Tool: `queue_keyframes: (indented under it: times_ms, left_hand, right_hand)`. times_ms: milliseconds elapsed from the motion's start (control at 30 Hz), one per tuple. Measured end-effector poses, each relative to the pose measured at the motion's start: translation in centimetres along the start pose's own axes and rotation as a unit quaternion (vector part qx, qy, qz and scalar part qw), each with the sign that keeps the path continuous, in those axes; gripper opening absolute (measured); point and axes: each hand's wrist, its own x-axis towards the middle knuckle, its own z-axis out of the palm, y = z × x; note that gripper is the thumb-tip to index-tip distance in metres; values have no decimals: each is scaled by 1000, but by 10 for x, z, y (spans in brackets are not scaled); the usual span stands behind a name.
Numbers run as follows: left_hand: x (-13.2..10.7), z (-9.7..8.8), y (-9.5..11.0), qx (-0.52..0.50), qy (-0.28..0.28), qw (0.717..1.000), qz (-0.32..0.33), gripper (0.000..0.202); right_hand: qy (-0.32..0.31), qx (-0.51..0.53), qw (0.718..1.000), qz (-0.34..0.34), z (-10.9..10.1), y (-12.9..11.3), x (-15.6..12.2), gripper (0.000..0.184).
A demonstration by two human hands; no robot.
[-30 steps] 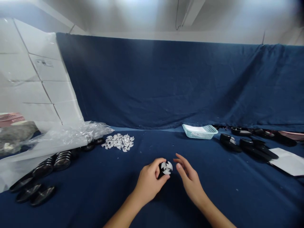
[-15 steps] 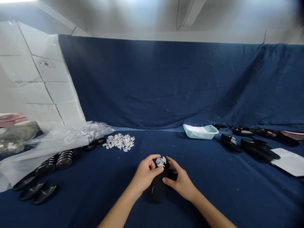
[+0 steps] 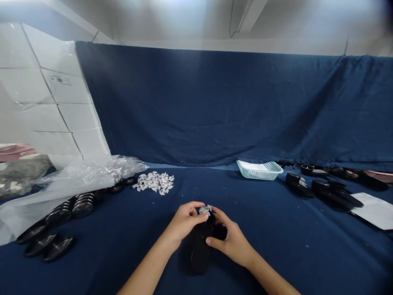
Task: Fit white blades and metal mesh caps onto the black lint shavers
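Note:
A small pale grey plastic piece (image 3: 205, 210) with curved blades sits at the top of a black handled part (image 3: 201, 250). My left hand (image 3: 187, 221) pinches the grey piece between thumb and fingers. On the other side, my right hand (image 3: 229, 237) grips the black part near its upper end, thumb on the near face and fingers behind it. The black part's upper end is partly hidden by my fingers. Further back on the left lies a pile of similar grey pieces (image 3: 155, 182).
Black round lids (image 3: 82, 205) and clear plastic sheeting (image 3: 76, 176) lie at the left, before stacked white boxes (image 3: 76, 119). A light blue basket (image 3: 259, 171) stands at the back. Black parts (image 3: 331, 192) and a white sheet (image 3: 374, 209) lie on the right.
The grey piece has tilted, turning from face-on to nearly edge-on, and has shifted slightly left. The black part's lower end has moved a little toward me.

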Motion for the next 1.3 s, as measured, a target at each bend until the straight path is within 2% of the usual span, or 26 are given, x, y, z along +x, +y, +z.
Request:
queue_keyframes:
  times_ms: [133,300,900,1167,1300]
  left_hand:
    - [-2,1,1,81,13,995,48,42]
    - [-4,0,3,132,17,990,49,41]
    - [-1,0,1,136,-30,990,34,41]
    - [3,-3,-4,94,-44,994,18,47]
    - [5,-4,-7,88,-49,995,18,50]
  right_hand:
    - [-1,-5,1000,8,1,1,-3,83]
    - [-11,-7,1000,8,0,-2,-4,86]
    - [-11,-44,999,1,-2,-6,-5,80]
    - [-8,-40,999,-11,1,-4,-6,62]
    - [-13,-41,999,-14,1,-4,-7,60]
